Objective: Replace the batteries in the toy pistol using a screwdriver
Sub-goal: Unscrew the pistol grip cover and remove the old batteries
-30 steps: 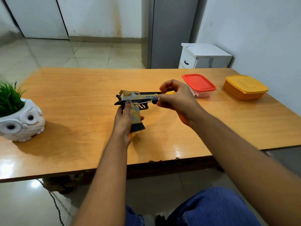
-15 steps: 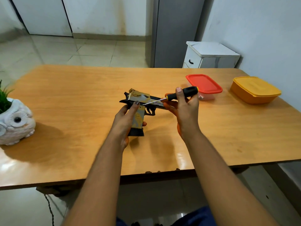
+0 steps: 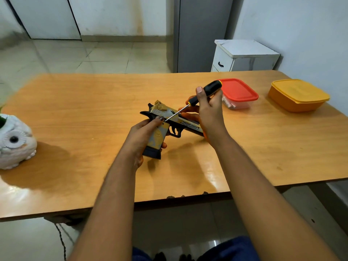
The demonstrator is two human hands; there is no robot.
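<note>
screwdriver (image 3: 203, 96) tip set against toy pistol (image 3: 169, 120) over worktop (image 3: 75, 110).
left hand (image 3: 143, 136) fingers curl round grip; barrel points right; right hand (image 3: 209, 110) fingers pinch handle, shaft slanting down-left.

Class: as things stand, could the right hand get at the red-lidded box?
Probably yes. The right hand is beside the red-lidded box with nothing between, but it grips the screwdriver, so it isn't free.

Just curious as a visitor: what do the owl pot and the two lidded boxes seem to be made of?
The owl pot looks like glazed white ceramic, smooth and moulded, though it could be resin. The red-lidded box seems plastic: a clear body under an opaque lid. The yellow box looks like opaque plastic with a soft sheen.
</note>
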